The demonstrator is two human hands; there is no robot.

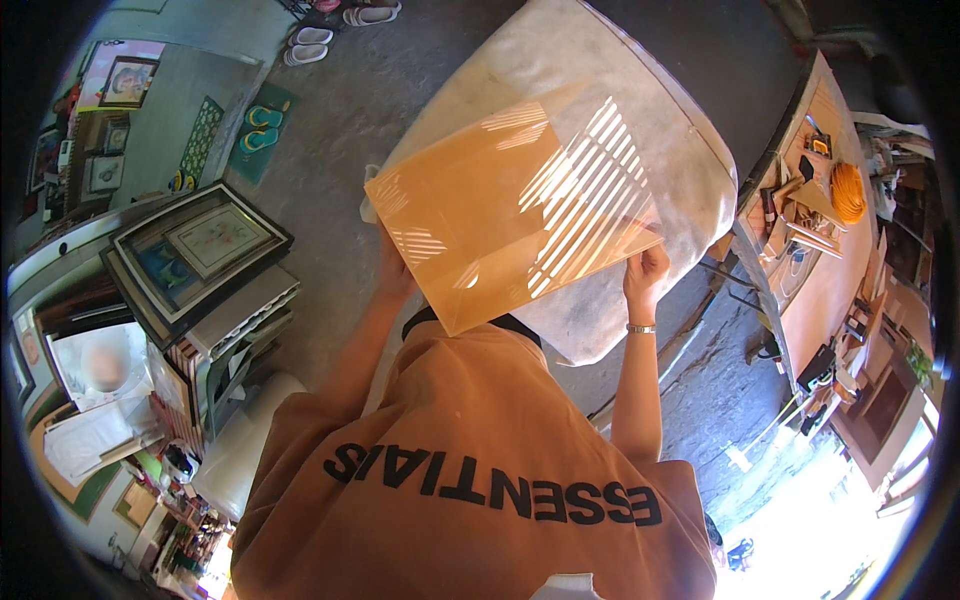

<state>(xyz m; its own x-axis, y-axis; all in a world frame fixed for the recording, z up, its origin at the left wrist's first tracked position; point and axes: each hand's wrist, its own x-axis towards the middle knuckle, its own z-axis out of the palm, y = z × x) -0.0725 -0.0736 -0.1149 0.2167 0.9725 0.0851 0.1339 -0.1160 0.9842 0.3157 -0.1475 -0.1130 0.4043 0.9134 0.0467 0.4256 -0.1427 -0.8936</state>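
Note:
A clear, glossy rectangular pane (480, 215), which looks like glass, is tilted in front of me and mirrors my orange shirt and bright stripes of light. At its lower right corner, my right hand (648, 268) is closed on the edge, thumb and fingers pinching it. My left hand (394, 262) grips the left edge; its fingers are mostly hidden by the pane. Something whitish (368, 205) shows by the left corner, too unclear to name. Beneath the pane is a table with a pale, stained cover (680, 150).
Framed pictures (200, 250) are stacked at the left. On the right a wooden workbench (825, 270) carries an orange coil (848, 193), tools and wood scraps. Slippers (262, 128) lie on a green mat, and pale clogs (308, 45) stand on the grey floor (350, 110).

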